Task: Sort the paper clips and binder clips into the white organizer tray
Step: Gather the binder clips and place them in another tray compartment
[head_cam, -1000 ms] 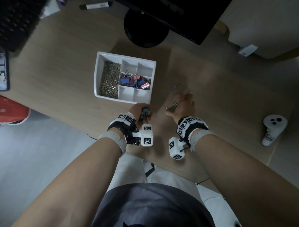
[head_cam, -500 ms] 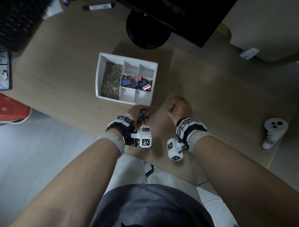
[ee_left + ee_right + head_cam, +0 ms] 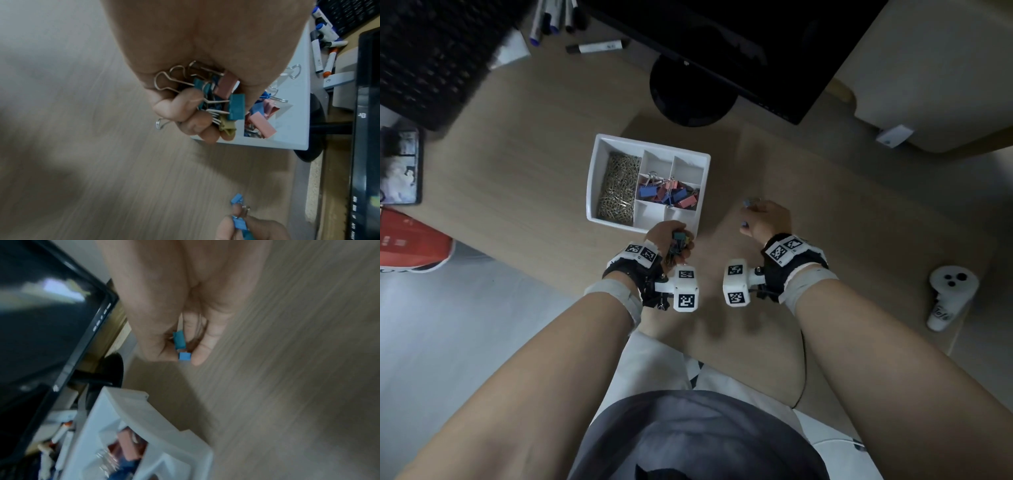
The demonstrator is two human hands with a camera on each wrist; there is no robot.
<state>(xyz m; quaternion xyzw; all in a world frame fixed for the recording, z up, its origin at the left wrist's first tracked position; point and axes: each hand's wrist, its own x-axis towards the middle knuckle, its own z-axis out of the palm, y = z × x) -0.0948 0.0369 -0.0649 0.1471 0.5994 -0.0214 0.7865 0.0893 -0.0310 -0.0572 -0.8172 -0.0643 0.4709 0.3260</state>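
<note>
A: status on the left hand [image 3: 666, 236]?
B: fingers curled tight round a bunch of binder clips [image 3: 222, 99], teal, pink and yellow, wire handles sticking out. Sits at the near edge of the white organizer tray [image 3: 599, 150], at its near right corner

A: right hand [image 3: 767, 219]?
B: out over the bench [image 3: 517, 178], right of the tray and apart from it. Grip is pinched on blue binder clips [image 3: 180, 344]; left wrist view shows one between thumb and finger and another at the fingertips. Exact count unclear, right wrist view is blurred

A: tray contents?
B: long left compartment is full of paper clips [image 3: 618, 186]. Middle right compartment has a pile of blue and pink binder clips [image 3: 669, 195]. The small compartments on the far and near sides look bare, though the hand covers part of the near right one

A: anything else on the bench?
B: monitor [image 3: 722, 44] with round base behind the tray, keyboard [image 3: 431, 51] far left, markers [image 3: 595, 46] next to it, white controller [image 3: 950, 291] at the right edge
</note>
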